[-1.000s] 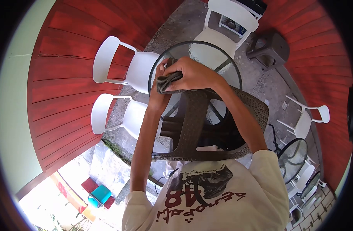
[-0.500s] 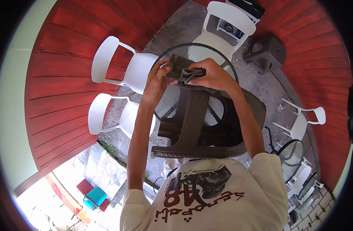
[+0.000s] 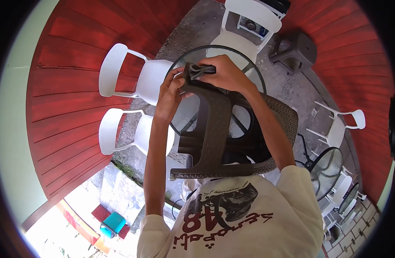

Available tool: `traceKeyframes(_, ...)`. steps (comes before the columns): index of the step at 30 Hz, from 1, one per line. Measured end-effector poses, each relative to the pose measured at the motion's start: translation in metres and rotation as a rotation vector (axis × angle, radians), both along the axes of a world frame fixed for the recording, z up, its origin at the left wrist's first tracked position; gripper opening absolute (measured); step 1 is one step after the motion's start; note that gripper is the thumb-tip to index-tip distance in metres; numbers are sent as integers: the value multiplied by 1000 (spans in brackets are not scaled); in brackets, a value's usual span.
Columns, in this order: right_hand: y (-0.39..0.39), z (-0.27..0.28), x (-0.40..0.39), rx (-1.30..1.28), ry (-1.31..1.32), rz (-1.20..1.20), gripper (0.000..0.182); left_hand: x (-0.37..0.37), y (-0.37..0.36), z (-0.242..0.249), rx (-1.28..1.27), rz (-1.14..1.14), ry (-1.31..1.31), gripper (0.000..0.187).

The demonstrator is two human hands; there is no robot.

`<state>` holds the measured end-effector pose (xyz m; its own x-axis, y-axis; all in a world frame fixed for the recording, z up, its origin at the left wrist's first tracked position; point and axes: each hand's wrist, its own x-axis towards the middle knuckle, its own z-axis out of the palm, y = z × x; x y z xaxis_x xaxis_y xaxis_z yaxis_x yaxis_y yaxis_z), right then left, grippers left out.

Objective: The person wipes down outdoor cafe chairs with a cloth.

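A dark brown plastic stool (image 3: 217, 124) with a woven pattern along its edges is tipped on its side in front of my body. At its far left end, my left hand (image 3: 169, 94) grips a leg, with the thumb on the near face and other fingers behind. My right hand (image 3: 227, 73) is closed on a bunched grey cloth (image 3: 199, 71) and presses it to the end of that same leg. Part of the stool is hidden under my right forearm.
Beyond the stool stands a round glass table (image 3: 189, 56). White chairs (image 3: 152, 79) are at the left, with another white chair (image 3: 240, 43) behind the table. A brown stool (image 3: 298, 51) stands by the red wall (image 3: 348, 47). A second glass table (image 3: 328, 172) is at right.
My right hand and the cloth have moved left and up along the leg to its end. My left hand stays on the leg, shifted slightly. The view has moved a little.
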<state>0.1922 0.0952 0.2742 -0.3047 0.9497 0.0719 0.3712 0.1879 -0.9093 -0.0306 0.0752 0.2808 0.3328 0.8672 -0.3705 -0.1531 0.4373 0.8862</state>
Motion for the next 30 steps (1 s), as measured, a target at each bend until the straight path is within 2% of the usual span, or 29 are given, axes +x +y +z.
traceKeyframes(5, 5, 6, 8, -18, -38, 147, 40, -4, -12, -7, -9, 96, 199, 44)
traceKeyframes(8, 11, 5, 2, 92, -34, 184, 36, 1, -18, 1, 17, -6, 191, 39)
traceKeyframes(17, 11, 13, 11, 80, -68, 375, 30, 13, -23, -4, 190, 82, 314, 38)
traceKeyframes(21, -5, 22, 35, 55, -208, 375, 31, 18, -25, -10, 268, 131, 387, 36)
traceKeyframes(30, -52, 29, 65, 121, -493, 248, 36, 26, -24, -5, 246, 172, 372, 35)
